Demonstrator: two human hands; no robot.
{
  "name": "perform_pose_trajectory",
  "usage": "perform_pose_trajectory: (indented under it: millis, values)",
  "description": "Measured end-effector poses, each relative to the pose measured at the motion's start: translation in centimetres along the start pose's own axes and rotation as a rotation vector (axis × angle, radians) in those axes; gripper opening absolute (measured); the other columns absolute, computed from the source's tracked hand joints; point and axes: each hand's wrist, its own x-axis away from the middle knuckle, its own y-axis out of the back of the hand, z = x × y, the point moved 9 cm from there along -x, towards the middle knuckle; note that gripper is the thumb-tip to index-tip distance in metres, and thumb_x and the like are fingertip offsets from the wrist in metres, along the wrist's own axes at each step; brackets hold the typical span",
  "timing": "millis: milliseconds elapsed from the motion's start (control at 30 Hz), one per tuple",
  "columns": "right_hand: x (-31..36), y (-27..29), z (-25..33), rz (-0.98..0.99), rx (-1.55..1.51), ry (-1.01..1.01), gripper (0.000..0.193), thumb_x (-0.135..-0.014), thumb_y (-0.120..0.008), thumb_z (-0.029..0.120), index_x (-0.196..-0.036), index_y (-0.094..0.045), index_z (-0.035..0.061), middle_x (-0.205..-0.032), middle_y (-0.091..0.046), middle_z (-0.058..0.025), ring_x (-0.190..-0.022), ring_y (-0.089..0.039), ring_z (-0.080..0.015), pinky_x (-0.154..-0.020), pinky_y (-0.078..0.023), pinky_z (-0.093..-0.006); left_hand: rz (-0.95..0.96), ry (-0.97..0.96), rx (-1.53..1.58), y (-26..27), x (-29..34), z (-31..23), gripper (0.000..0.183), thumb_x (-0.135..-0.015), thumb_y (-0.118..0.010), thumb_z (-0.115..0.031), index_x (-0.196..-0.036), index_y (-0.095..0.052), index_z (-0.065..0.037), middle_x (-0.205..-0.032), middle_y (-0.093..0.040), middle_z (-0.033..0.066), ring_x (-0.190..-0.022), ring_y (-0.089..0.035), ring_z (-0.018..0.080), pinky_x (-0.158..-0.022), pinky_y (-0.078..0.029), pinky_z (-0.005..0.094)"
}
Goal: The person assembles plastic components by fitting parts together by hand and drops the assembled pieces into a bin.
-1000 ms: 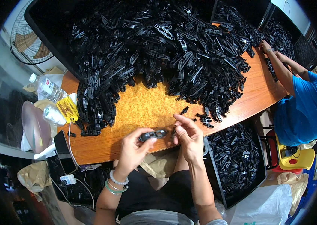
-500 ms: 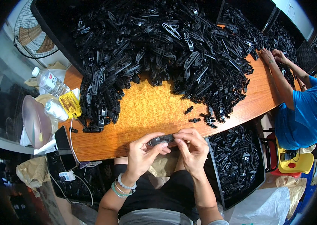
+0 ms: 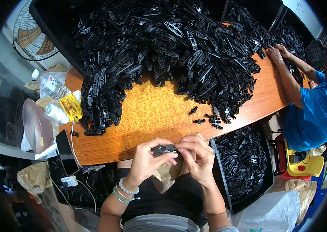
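Part of black moulded plastic (image 3: 162,149), short and elongated, is held over the middle of the near edge of a brown wooden table (image 3: 101,150). Its left end is clamped between the thumb and fingers of the left hand (image 3: 146,160), and its right end is pinched by the thumb and fingertips of the right hand (image 3: 197,156), so that the two hands are brought almost together; whether a separate small piece is gripped there cannot be told. A large heap of black plastic parts (image 3: 144,42) is spread along the far edge of the surface and curved down toward the near left corner. Between heap and hands, a mottled golden patch (image 3: 152,104) is left bare. A few small black plastic pieces (image 3: 214,121) are scattered near the near edge, right of the hands. A clear plastic bottle (image 3: 51,85) is seen beside the left edge. Below the near edge, to the right, a deep black box (image 3: 221,174) is filled with similar parts. Toward the right end, the heap is touched by a co-worker in a blue shirt (image 3: 313,116).
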Motion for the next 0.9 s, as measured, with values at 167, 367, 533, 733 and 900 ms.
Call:
perform_pose_trajectory:
  millis: [167,367,533,733,900]
  values:
    - [-0.3,0.0,0.9,0.028,0.140,0.101,0.017,-0.069,-0.067,-0.006,-0.084,-0.066,-0.0008,-0.082,-0.061,-0.0092,-0.080,-0.058,-0.0213,-0.071,-0.045,-0.0300,0.015,0.073,0.061,0.3,-0.1,0.3,0.022,-0.081,-0.062,0.003,-0.102,-0.056,0.006,-0.088,-0.063,0.0113,-0.077,-0.065,0.0157,-0.064,-0.053,0.0234]
    - [0.2,-0.6,-2.0,0.164,-0.140,-0.280,0.022,-0.072,-0.069,0.000,-0.094,-0.066,-0.0012,-0.089,-0.063,-0.0109,-0.085,-0.060,-0.0212,-0.076,-0.046,-0.0285,0.047,-0.052,-0.189,0.3,-0.1,-1.2,0.023,-0.082,-0.061,-0.001,-0.103,-0.056,0.005,-0.085,-0.062,0.0060,-0.067,-0.059,0.0068,-0.059,-0.048,0.0198]
    - [0.9,-0.7,-4.2,0.221,-0.270,-0.516,0.021,-0.074,-0.069,0.002,-0.094,-0.066,-0.0017,-0.091,-0.064,-0.0102,-0.084,-0.060,-0.0170,-0.076,-0.046,-0.0270,0.040,0.000,-0.035,0.1,-1.6,-1.1,0.016,-0.084,-0.058,-0.005,-0.097,-0.057,0.004,-0.077,-0.061,0.0062,-0.055,-0.057,0.0082,-0.050,-0.047,0.0211]
    - [-4.7,2.6,-4.9,0.002,0.781,0.031,0.017,-0.074,-0.061,0.003,-0.090,-0.066,0.0032,-0.096,-0.061,-0.0088,-0.088,-0.055,-0.0255,-0.078,-0.044,-0.0345,-0.200,0.048,0.249,1.7,-10.5,0.5,0.014,-0.081,-0.063,-0.006,-0.074,-0.052,-0.002,-0.072,-0.060,0.0098,-0.045,-0.055,0.0132,-0.040,-0.045,0.0235]
    - [-5.6,0.5,-6.5,0.101,0.785,0.181,0.019,-0.071,-0.060,0.003,-0.090,-0.064,0.0045,-0.091,-0.059,-0.0078,-0.081,-0.052,-0.0257,-0.072,-0.043,-0.0354,-0.336,-0.651,-0.993,-2.5,-14.5,-4.6,0.022,-0.072,-0.064,0.001,-0.092,-0.056,0.007,-0.089,-0.057,0.0179,-0.082,-0.060,0.0317,-0.070,-0.049,0.0369]
